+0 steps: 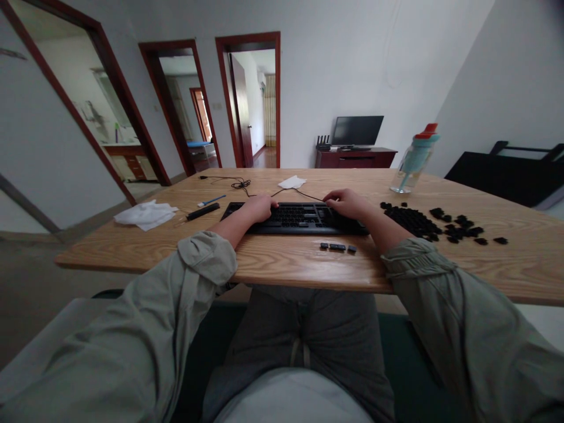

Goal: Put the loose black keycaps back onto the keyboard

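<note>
A black keyboard (pixel 299 218) lies flat near the table's front edge, with many key positions bare of caps. My left hand (pixel 262 208) rests over its left part, fingers curled at the far edge and thumb pointing right. Over the right part, my right hand (pixel 346 203) bends its fingers down onto the back edge. Both hands are closed on the keyboard, though some fingertips are hidden. Three loose black keycaps (pixel 337 248) sit in a row in front of it. To the right of my right forearm spreads a pile of black keycaps (pixel 412 222), with several scattered beyond.
A water bottle (pixel 414 161) with a red lid stands at the back right. On the left are crumpled white tissue (pixel 147 214), a black stick-like tool (pixel 202 211) and a blue brush (pixel 212 200). A coiled cable (pixel 241 184) and another tissue (pixel 292 182) lie behind the keyboard.
</note>
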A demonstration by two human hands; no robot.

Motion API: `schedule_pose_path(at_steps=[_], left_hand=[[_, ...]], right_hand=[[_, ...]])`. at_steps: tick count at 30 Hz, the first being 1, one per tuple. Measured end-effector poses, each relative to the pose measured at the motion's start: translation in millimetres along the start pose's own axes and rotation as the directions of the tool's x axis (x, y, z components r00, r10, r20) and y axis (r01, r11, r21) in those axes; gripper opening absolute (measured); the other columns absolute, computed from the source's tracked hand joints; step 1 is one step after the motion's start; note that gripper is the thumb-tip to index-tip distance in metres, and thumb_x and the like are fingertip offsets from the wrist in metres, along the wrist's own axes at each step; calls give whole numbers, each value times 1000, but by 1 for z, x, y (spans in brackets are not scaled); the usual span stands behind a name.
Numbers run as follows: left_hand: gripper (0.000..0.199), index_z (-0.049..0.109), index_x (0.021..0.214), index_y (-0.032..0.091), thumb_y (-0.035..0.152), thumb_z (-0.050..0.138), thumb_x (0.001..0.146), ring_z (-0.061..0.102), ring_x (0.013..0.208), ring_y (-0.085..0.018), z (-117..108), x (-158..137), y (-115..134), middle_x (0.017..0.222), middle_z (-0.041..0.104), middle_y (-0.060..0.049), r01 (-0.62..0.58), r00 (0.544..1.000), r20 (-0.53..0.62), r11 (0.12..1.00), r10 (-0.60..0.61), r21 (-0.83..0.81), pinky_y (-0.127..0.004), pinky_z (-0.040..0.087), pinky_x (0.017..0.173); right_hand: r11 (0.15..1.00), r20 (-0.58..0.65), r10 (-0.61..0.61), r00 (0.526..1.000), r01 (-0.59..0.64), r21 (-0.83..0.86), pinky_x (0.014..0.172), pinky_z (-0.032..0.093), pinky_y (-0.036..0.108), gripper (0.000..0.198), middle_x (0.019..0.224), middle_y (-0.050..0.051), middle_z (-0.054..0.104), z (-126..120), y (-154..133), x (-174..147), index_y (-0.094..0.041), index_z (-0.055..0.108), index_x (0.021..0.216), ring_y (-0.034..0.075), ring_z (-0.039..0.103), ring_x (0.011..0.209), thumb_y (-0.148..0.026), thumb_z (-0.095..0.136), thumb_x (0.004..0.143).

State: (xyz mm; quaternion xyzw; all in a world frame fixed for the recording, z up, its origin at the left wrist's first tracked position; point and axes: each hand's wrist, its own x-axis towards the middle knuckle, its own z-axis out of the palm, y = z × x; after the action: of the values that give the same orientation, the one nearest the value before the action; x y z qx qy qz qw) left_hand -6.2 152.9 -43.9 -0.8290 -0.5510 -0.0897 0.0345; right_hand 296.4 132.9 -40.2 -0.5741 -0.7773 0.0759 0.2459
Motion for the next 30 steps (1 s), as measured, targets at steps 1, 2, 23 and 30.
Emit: schedule_pose_path(at_steps=[1, 2, 23, 30], left_hand=[[51, 72, 118, 32, 8, 54, 77, 65, 109, -23, -1, -1, -1, 119, 73, -3, -7, 1000, 1, 1000, 7, -9, -31, 51, 95], [50, 72, 119, 31, 9, 53, 78, 65, 110, -22, -3, -2, -3, 119, 73, -3, -17, 1000, -9, 1000, 17, -17, -31, 50, 95], [42, 70, 121, 25, 26, 46, 86, 60, 112, -27, -10, -12, 12, 122, 66, -10, -103, 993, -33, 978, 111, 182, -37, 47, 97], [41, 72, 120, 27, 30, 49, 86, 62, 110, -26, -15, -12, 19, 120, 70, -9, -38, 999, 32, 987, 33, 157, -34, 49, 95]], right_hand=[[1000, -1, -1, 1000, 1, -3, 80, 51, 27, 29, 105, 11, 76, 0, 0, 0, -15, 76, 107, 19, 68, 88, -21, 55, 88], [1000, -3, 2, 1000, -2, -5, 79, 50, 26, 29, 105, 11, 76, -1, -1, 0, -15, 76, 108, 19, 68, 88, -21, 55, 88], [1000, -7, -4, 1000, 4, 0, 81, 50, 28, 29, 106, 10, 76, -4, -2, 2, -15, 76, 108, 20, 68, 90, -22, 55, 89], [1000, -4, 2, 1000, -2, 14, 79, 51, 27, 29, 104, 10, 76, -3, -3, 1, -14, 76, 107, 21, 69, 88, -21, 55, 88]])
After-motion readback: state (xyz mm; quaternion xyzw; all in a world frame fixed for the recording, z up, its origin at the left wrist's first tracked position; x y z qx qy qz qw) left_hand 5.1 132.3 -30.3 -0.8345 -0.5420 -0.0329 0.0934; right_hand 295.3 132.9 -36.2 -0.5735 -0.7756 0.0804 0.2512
